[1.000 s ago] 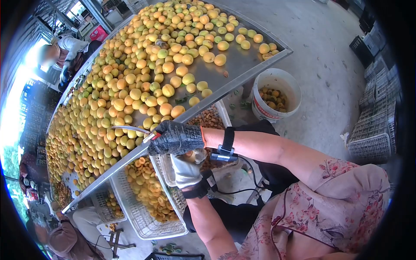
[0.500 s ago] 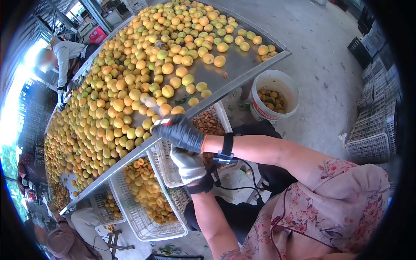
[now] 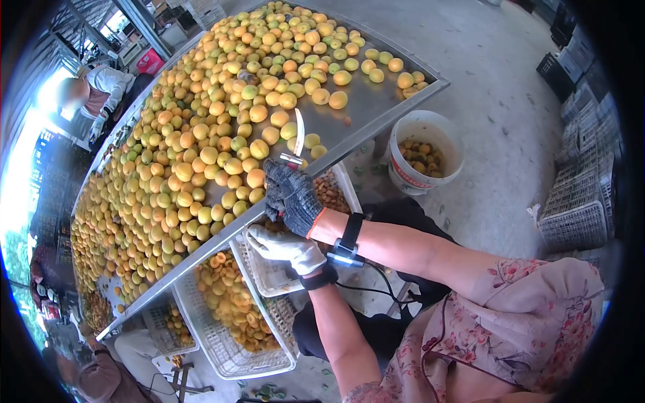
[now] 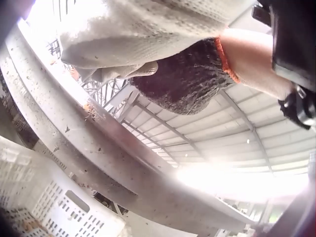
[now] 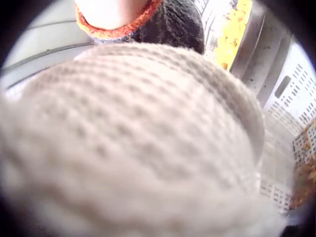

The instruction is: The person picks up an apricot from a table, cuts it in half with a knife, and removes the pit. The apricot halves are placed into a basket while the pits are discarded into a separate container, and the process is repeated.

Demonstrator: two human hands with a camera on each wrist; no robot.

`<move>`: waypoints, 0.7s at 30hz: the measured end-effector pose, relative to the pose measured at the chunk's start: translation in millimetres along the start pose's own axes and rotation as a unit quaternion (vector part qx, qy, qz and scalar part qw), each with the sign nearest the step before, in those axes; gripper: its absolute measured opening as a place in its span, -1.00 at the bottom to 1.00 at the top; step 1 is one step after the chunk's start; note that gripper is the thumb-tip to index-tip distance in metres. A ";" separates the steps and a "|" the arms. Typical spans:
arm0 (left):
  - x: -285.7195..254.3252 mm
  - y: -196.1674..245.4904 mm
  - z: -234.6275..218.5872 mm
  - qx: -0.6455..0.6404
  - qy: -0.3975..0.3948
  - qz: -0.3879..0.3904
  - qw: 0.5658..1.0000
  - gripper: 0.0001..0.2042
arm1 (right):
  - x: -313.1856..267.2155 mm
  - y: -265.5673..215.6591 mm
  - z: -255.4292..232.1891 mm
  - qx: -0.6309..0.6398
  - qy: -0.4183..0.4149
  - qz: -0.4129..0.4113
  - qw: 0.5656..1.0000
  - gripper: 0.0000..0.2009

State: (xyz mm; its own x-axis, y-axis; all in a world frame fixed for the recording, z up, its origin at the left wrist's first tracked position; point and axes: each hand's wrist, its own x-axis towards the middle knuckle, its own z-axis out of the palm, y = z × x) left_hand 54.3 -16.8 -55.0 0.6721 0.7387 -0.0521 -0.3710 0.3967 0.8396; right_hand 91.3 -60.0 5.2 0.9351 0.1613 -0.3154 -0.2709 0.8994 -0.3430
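The right hand (image 3: 292, 195) is gripping a knife (image 3: 299, 133), probably light and stiff, by its handle at centre; whether the left hand (image 3: 285, 248) is holding anything, I cannot tell. Fruit (image 3: 255, 178), likely bruising easily, is filling the upper left, inviting gentle side grips.

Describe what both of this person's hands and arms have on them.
The right hand wears a dark grey knitted glove with an orange cuff; the left hand wears a white knitted glove. Both wrists carry black straps, the right with a small device on it. Black cables trail nearby. The sleeves are short and pale pink, with darker pink flowers.
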 end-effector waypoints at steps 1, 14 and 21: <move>-5.4 5.4 10.1 0.000 0.026 0.022 0.999 -0.71 | 0.2 -1.5 1.6 0.007 0.022 0.004 1.000 -0.80; 13.8 40.2 -13.5 -0.071 -0.297 -0.304 0.903 -0.49 | 2.9 -20.8 2.1 -0.098 0.020 -0.007 0.995 -0.85; 0.0 40.6 -11.5 0.004 -0.222 -0.314 0.923 -0.68 | -5.5 -8.4 0.8 -0.136 -0.040 -0.043 0.989 -0.84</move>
State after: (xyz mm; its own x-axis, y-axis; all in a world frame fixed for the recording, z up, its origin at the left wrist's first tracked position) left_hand 31.9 5.6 -27.1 0.9503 0.0674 -0.3040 0.1843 0.6652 0.7236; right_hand 88.6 -68.2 10.6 0.9697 0.1300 -0.2070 -0.2303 0.7700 -0.5951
